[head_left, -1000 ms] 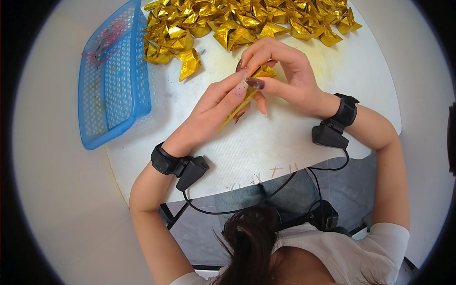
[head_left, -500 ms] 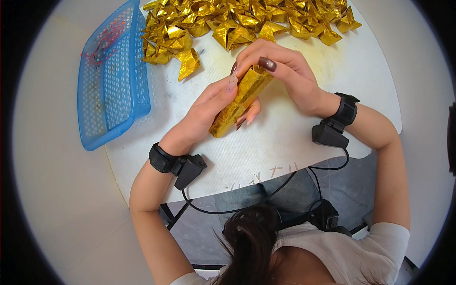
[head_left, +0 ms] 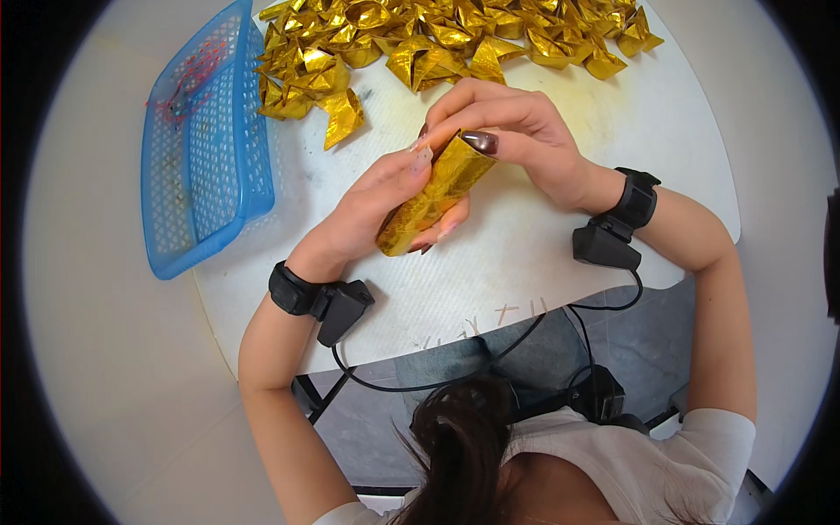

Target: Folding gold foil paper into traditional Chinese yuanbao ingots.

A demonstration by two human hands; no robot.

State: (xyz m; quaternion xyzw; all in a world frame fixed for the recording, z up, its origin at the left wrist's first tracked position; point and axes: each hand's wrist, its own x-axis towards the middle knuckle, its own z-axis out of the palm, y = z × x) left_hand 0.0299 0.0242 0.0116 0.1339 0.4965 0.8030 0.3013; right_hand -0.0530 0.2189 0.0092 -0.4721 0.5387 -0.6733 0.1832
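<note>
A rolled tube of shiny gold foil paper (head_left: 448, 185) is held slantwise above the white table, its upper end toward the right. My left hand (head_left: 382, 194) wraps round it, thumb along the near side and fingertips showing beyond its lower right edge. At the upper end, my right hand (head_left: 525, 131) pinches the rim, with the dark-nailed thumb on the tube's mouth and the other fingers curled behind. Some fingers are hidden by the paper. Beyond my hands lies a heap of folded gold paper ingots (head_left: 437, 39), and one gold piece (head_left: 343, 118) rests at its near left edge.
A blue plastic basket (head_left: 254, 175) with lattice walls is tipped on its side at the table's left, with red strands (head_left: 197, 79) in it. The white table (head_left: 516, 262) has a curved edge. Black wrist devices (head_left: 346, 308) trail a cable across the near edge.
My right thumb has come down over the tube's upper end, which looks flatter now. Both hands and the tube have shifted slightly left.
</note>
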